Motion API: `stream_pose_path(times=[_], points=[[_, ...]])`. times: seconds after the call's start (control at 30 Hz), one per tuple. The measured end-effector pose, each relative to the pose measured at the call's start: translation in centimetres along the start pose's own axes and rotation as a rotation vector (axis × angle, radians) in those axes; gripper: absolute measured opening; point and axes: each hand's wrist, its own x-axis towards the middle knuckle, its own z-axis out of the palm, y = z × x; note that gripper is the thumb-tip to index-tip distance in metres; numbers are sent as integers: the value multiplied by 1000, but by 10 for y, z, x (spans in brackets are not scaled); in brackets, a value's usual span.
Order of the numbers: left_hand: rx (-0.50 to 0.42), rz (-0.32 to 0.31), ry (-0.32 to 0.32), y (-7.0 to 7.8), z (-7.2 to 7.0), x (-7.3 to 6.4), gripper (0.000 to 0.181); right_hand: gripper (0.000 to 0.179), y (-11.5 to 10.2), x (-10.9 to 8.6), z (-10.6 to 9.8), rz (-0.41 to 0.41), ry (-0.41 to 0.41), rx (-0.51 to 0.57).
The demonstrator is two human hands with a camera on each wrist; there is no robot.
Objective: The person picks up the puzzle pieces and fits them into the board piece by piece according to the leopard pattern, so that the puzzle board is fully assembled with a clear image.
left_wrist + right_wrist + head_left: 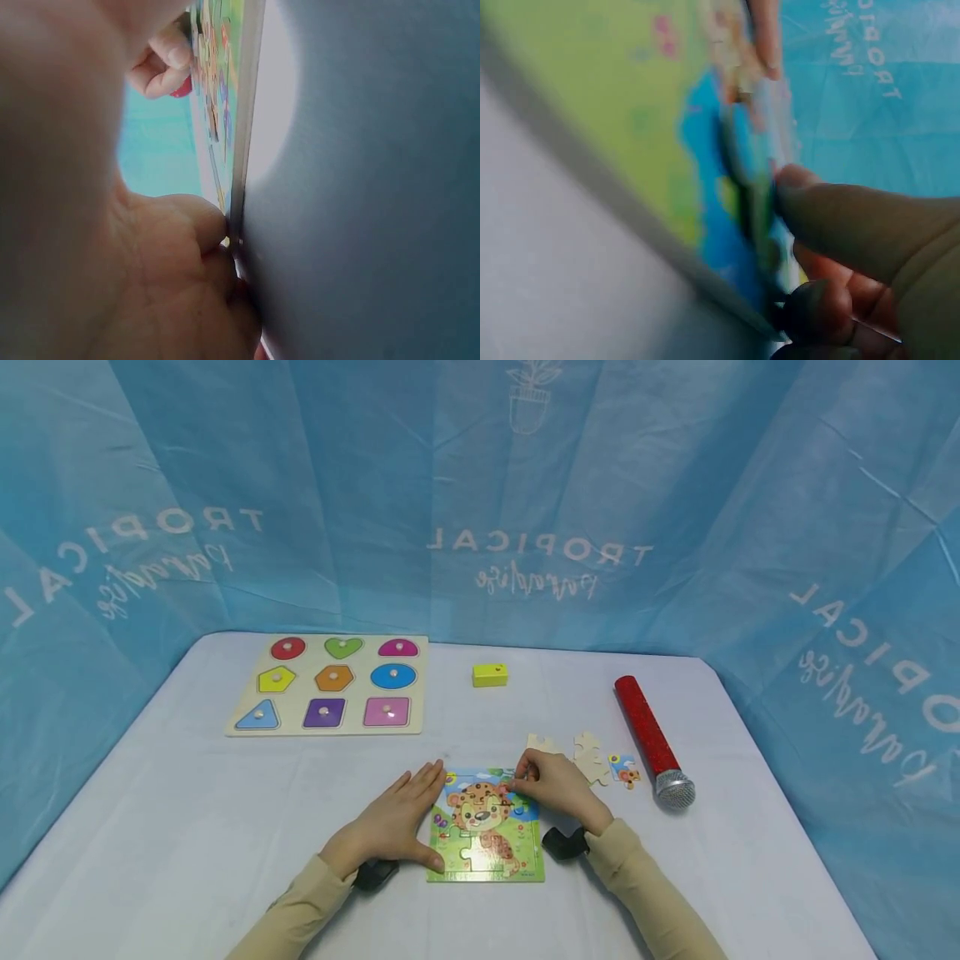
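A jigsaw puzzle board [531,875] with a spotted leopard cub picture lies in front of me, most of its picture filled in. My left hand [390,822] rests along its left side, fingers extended past the upper left corner and thumb near the lower left one. At the upper right part of the board, my right hand [555,785] pinches a puzzle piece [759,206] between thumb and fingers. That piece sits tilted over the blue corner in the right wrist view, partly covered by the fingers. In the left wrist view the board's edge [247,112] runs beside the left palm.
Right of the board lie plain-backed puzzle pieces [590,762] and one picture-side-up piece [624,771]. Beyond them is a red microphone [647,731]. A yellow block [490,675] stands farther back, and a shape-peg board [288,728] lies at the back left.
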Motion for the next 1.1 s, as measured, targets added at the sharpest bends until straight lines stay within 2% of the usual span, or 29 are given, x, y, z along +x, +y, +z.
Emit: stream_pose_path(times=[0.1,0.27,0.67,0.9,1.1], points=[[-4,-2,0,0,0,0,128,17,1,0,1,13,1,-23],[-13,7,-2,1,3,-1,128,16,2,-4,3,49,4,2],[-24,3,-10,2,6,0,129,15,1,-10,9,47,46,-14],[-35,-2,-12,4,4,-2,128,16,1,-9,12,58,57,-8],[-17,-1,-2,4,-4,-3,128,18,-3,-4,10,53,86,-21]])
